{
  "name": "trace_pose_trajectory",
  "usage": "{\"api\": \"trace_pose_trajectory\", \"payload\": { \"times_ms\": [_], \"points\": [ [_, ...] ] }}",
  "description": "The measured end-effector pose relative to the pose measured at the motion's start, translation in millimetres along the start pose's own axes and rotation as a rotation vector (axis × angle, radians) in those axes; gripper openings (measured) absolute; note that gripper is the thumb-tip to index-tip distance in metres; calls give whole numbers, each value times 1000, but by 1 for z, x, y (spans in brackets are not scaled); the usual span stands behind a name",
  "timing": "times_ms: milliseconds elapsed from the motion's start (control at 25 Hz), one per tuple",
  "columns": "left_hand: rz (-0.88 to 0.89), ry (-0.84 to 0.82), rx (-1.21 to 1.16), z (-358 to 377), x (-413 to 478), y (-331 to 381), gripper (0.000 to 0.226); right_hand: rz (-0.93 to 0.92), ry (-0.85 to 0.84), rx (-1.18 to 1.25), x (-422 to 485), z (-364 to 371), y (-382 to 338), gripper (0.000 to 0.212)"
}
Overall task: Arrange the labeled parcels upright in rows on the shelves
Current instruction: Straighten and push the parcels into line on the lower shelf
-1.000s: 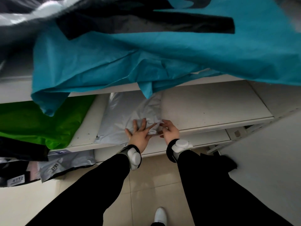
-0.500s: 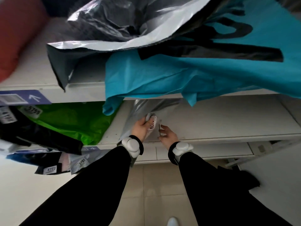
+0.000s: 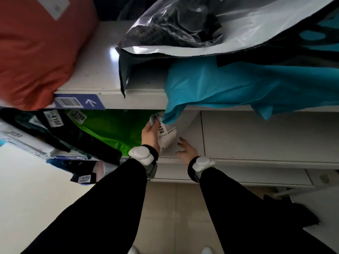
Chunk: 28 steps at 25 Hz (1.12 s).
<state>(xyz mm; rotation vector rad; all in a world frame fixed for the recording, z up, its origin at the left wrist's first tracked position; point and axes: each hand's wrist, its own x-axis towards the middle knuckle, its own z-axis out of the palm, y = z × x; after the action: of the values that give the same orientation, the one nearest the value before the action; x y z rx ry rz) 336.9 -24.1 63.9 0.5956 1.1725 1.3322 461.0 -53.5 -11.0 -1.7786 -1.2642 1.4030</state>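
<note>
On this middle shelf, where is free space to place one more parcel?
The bare white shelf board right of the grey parcel with a white label is free, under the overhanging teal bag. Left is crowded: the green bag and black parcels.

Grey parcel top hidden under blue bag; label's first digit covered. Red parcel cut off at left edge.
</note>
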Motion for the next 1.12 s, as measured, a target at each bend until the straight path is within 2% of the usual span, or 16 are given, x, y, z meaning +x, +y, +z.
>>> {"api": "trace_pose_trajectory", "payload": {
  "times_ms": [160, 360, 640, 760, 880, 1120],
  "points": [
    [5, 22, -104, -25, 8, 21, 28, -44, -34, -43, 5, 27, -13, 73],
    [51, 23, -119, -53, 15, 41, 23, -80, -35, -34, 9, 59, -28, 77],
    [74, 46, -142, -106, 35, 63, 25, -134, -86, -16, 14, 116, -55, 107],
    [65, 41, -156, -118, 40, 69, 22, -120, -113, -92, 17, 132, -57, 103],
    [51, 66, -145, -135, 51, 73, 29, -158, -76, -123, 32, 150, -53, 103],
    [4, 118, -111, -153, 70, 74, 27, -193, -28, -243, 52, 161, -55, 97]
  ]
}}
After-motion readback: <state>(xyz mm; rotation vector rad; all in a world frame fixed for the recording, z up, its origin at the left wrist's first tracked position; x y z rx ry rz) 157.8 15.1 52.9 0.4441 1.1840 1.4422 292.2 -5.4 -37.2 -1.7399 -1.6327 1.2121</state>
